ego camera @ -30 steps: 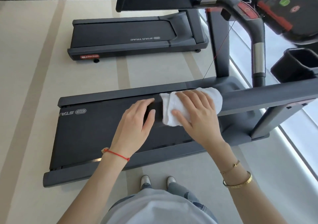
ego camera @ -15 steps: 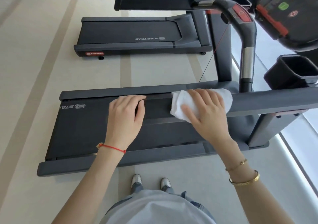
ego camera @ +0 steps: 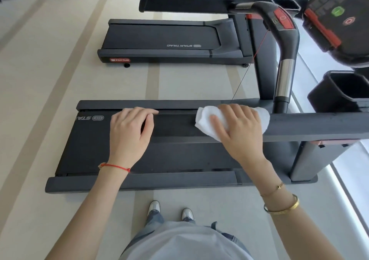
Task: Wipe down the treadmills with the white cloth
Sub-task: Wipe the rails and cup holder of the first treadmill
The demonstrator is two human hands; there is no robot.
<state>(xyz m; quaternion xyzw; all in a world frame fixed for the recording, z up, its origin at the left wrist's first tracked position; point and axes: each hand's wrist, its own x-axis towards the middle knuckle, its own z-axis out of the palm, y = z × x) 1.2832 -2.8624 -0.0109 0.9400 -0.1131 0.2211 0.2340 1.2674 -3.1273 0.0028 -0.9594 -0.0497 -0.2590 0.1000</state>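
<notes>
The cloth (ego camera: 203, 120) is pressed on the near treadmill's (ego camera: 139, 182) side rail (ego camera: 319, 126); a second treadmill (ego camera: 159, 38) is seen behind.

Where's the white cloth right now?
In the head view, the white cloth lies right of centre on the near treadmill's handrail, under the right hand; the left hand rests further left.
</notes>
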